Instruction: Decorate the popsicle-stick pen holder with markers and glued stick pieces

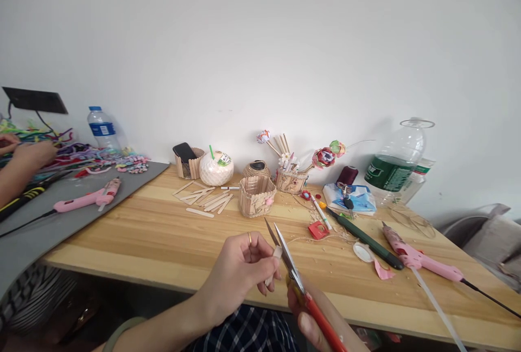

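My left hand [240, 262], a ring on one finger, pinches a short pale piece of craft stick [277, 252] between thumb and fingers above the table's front edge. In my right hand [311, 316] are red-handled scissors [296, 275], pointing up and away with their blades a little apart. The blades are right beside the stick piece; whether they touch it I cannot tell. Just beyond my hands stands a small basket [257, 197] made of craft sticks with twine and a pink bead-like ornament. Left of it lie several loose craft sticks [207, 200].
A pink glue gun [423, 261] and a green-handled tool [366, 240] lie at right on the wooden table [163, 254]. A large bottle [393, 167] stands behind them. At far left, another person's hands [32, 156] work over pipe cleaners near a second pink glue gun [87, 200].
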Motion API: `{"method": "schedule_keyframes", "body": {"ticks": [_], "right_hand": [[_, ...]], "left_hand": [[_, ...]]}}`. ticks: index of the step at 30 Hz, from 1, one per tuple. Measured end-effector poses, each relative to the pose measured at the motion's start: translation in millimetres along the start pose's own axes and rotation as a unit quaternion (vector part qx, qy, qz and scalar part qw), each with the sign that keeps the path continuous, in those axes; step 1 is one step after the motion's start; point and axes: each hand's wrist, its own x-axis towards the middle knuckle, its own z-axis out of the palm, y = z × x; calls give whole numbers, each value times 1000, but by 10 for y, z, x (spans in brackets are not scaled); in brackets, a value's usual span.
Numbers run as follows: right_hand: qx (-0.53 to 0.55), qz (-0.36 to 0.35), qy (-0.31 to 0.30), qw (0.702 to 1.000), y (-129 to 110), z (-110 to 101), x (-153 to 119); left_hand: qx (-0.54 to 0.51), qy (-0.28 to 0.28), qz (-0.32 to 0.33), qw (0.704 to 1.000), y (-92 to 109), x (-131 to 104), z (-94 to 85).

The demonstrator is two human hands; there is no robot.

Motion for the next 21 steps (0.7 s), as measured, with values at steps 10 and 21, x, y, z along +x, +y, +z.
{"method": "schedule_keyframes", "body": {"ticks": [10,21], "right_hand": [[-30,15,12,999,20,-19,-30],[-23,-49,-9,999,-13,-34,31]], "left_hand": [[11,-3,-15,1000,34,38,-26],[23,-22,-27,999,48,73,-64]]}}
